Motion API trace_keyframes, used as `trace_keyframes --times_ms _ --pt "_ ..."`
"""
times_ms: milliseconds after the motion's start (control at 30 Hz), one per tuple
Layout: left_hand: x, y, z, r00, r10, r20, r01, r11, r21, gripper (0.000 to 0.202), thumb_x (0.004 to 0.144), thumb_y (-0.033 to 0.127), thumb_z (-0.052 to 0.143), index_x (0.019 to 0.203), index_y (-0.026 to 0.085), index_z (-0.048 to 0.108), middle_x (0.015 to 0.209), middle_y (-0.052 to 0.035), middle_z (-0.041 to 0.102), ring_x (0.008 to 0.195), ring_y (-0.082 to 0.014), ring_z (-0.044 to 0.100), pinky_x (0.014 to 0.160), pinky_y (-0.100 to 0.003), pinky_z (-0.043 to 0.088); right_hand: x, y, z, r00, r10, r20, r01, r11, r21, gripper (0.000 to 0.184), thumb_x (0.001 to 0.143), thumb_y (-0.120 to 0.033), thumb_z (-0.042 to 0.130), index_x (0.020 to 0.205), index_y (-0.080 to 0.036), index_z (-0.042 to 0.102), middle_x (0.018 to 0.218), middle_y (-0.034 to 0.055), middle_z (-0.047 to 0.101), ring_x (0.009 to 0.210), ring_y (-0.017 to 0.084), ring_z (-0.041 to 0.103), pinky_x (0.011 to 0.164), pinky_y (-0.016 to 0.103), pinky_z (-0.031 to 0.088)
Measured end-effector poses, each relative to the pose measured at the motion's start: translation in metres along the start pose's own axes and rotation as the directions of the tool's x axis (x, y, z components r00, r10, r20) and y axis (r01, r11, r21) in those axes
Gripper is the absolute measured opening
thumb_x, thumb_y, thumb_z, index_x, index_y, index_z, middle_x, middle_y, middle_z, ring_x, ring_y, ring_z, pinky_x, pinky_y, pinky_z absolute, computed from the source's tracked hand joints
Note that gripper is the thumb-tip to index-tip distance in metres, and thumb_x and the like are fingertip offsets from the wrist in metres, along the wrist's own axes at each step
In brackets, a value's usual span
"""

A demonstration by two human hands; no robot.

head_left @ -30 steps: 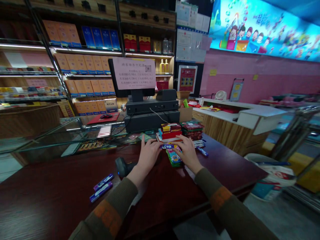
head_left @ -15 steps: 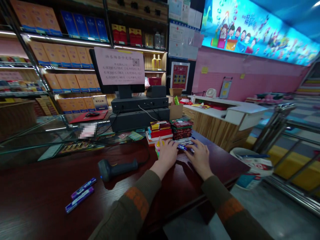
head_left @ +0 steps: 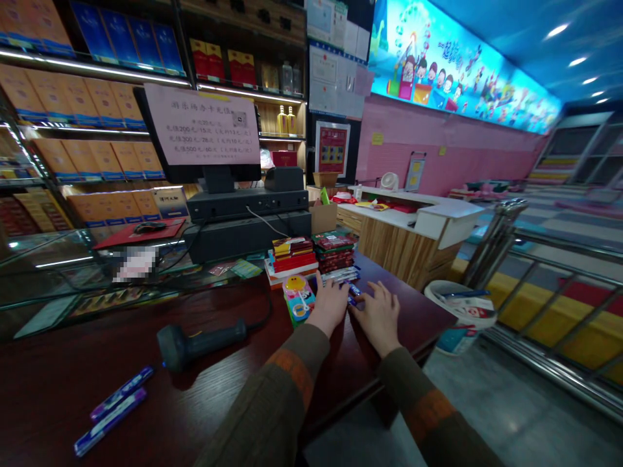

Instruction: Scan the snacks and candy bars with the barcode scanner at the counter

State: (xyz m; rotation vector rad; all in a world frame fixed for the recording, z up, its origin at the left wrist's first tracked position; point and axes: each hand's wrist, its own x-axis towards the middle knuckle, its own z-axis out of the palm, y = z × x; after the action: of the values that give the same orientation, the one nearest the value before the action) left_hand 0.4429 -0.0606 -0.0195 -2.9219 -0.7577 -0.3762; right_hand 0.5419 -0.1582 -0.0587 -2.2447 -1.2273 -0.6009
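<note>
Both hands (head_left: 353,311) have drawn back toward the near side of the table (head_left: 418,318) since the earlier frame, and they now stand slightly further apart. The left hand (head_left: 331,303) lies flat and open, holding nothing, just beside a pink-and-yellow blister card (head_left: 298,298). The right hand (head_left: 379,318) is open with its fingers spread, and no grip is evident; its fingertips are at a small blue stick packet (head_left: 353,292). Just beyond, loose white-and-blue stick packets (head_left: 338,275) lie against stacked red packets (head_left: 292,255) and dark red packets (head_left: 333,251). Further left on the table are a black barcode scanner (head_left: 199,344) and two purple gum packets (head_left: 114,408) — both well clear of the hands.
</note>
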Motion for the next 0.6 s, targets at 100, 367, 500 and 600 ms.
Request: trace_keyframes --times_ms 100,367,500,600 --pt "-0.002 -0.003 0.005 1.000 0.007 -0.017 -0.008 1.000 -0.024 0.042 0.100 0.016 0.033 0.134 0.019 0.056 0.128 -0.0110 0.068 0.131 -0.0291 0.051 0.119 -0.071 0.010 0.000 0.000 0.003 1.000 0.006 -0.005 -0.006 1.000 -0.003 0.012 0.085 -0.028 0.066 0.088 -0.021 0.076 0.137 0.0148 0.059 0.140 0.033 0.038 0.113 0.060 0.024" --pt "-0.010 -0.004 0.004 0.996 -0.014 -0.093 0.018 0.999 0.047 0.033 0.099 0.014 0.038 0.117 0.015 0.066 0.113 -0.0103 0.073 0.119 -0.0278 0.057 0.121 -0.066 0.017 0.002 -0.003 0.005 0.999 0.036 0.017 -0.035 0.999 -0.035 0.014 0.084 -0.031 0.066 0.084 -0.020 0.075 0.138 0.0159 0.058 0.140 0.033 0.037 0.113 0.059 0.024" --pt "-0.013 -0.003 0.004 0.998 0.030 -0.054 -0.027 0.998 0.049 0.031 0.099 0.013 0.039 0.109 0.016 0.068 0.106 -0.0074 0.075 0.117 -0.0266 0.057 0.121 -0.066 0.016 0.004 -0.002 0.009 1.000 0.021 0.006 -0.020 0.998 -0.053 0.017 0.085 -0.034 0.064 0.087 -0.020 0.074 0.138 0.0170 0.057 0.141 0.034 0.035 0.112 0.058 0.025" --pt "-0.013 -0.003 0.005 0.998 0.039 -0.053 -0.037 0.999 0.036 0.032 0.099 0.013 0.039 0.112 0.016 0.068 0.107 -0.0070 0.075 0.119 -0.0271 0.056 0.122 -0.067 0.014 0.007 0.000 0.012 0.999 -0.031 -0.031 0.029 0.997 -0.066 0.019 0.086 -0.035 0.062 0.089 -0.019 0.073 0.139 0.0184 0.056 0.141 0.034 0.035 0.112 0.060 0.025"
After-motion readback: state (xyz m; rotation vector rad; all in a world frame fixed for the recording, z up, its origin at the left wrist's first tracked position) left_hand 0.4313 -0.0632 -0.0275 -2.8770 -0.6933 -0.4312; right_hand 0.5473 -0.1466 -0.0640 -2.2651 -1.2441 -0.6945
